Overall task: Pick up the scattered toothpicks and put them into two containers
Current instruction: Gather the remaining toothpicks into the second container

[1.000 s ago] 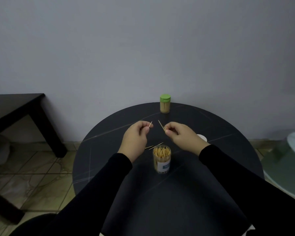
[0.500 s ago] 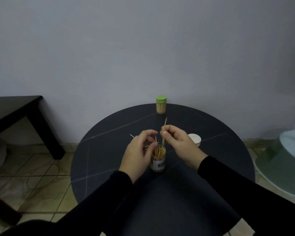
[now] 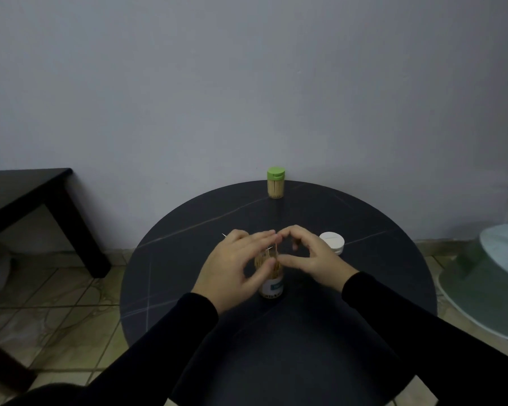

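Two black sleeves (image 3: 165, 341) are seen reaching in from the near edge over a round dark desk (image 3: 276, 347) marked by thin pale lines. Just beyond them, an open clear container (image 3: 272, 284), packed with upright toothpicks, stands on the desk between both hands. A white label with a blue patch is carried on its lower front; the writing on it is too small and blurred to be read.

The left hand (image 3: 232, 271) is held against the container's left side, its thumb laid across the front of the jar and its fingers stretched over the open top; whether the jar is actually clasped cannot be told. The right hand (image 3: 308, 256) is held just to the right of the mouth, fingers arched and relaxed, thumb pointed toward the rim, with nothing seen held. One toothpick (image 3: 272, 247) is seen standing higher than the rest at the mouth.

A loose toothpick tip (image 3: 224, 235) is shown past the left hand's knuckles. A white lid (image 3: 332, 242) lies on the desk to the right, near the right hand. At the far edge a second container (image 3: 275, 183), full and closed by a green cap, is placed upright.
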